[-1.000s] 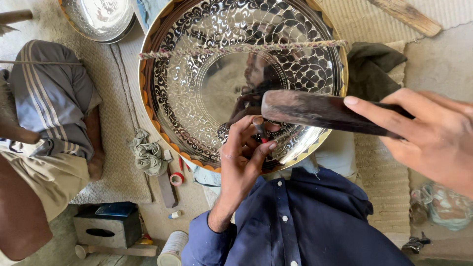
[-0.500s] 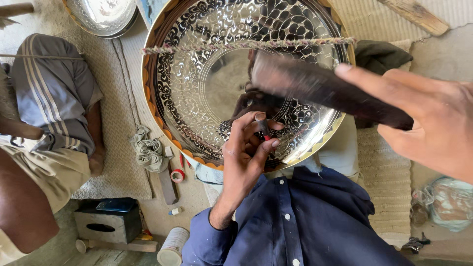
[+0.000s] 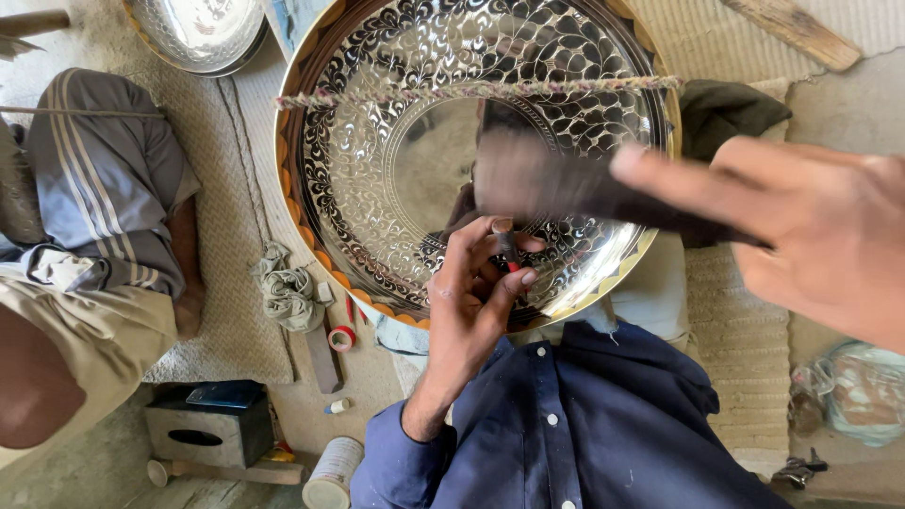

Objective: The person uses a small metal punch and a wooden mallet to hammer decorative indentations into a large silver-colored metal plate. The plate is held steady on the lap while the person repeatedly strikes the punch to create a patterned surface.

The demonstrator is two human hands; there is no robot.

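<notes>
A large round engraved metal tray (image 3: 377, 113) with a shiny centre and a leaf-pattern rim fills the middle of the head view. My left hand (image 3: 471, 302) grips a small chisel-like punch (image 3: 506, 243) upright against the tray's lower rim. My right hand (image 3: 811, 236) holds a dark hammer-like striking tool (image 3: 566, 184), blurred, above the punch. A twisted cord (image 3: 471, 91) stretches across the tray's upper part. My dark blue shirt (image 3: 584, 424) is below.
Another person's leg in striped grey trousers (image 3: 104, 179) sits at the left on a woven mat. A second metal tray (image 3: 198, 28) lies top left. A rag (image 3: 287, 292), tape roll (image 3: 341, 337), small box (image 3: 203, 429) and can (image 3: 330, 476) lie bottom left. A wooden piece (image 3: 797, 33) is top right.
My right hand has raised the striking tool upward and to the right from near the punch. My left hand keeps the punch on the tray's rim, barely shifting.
</notes>
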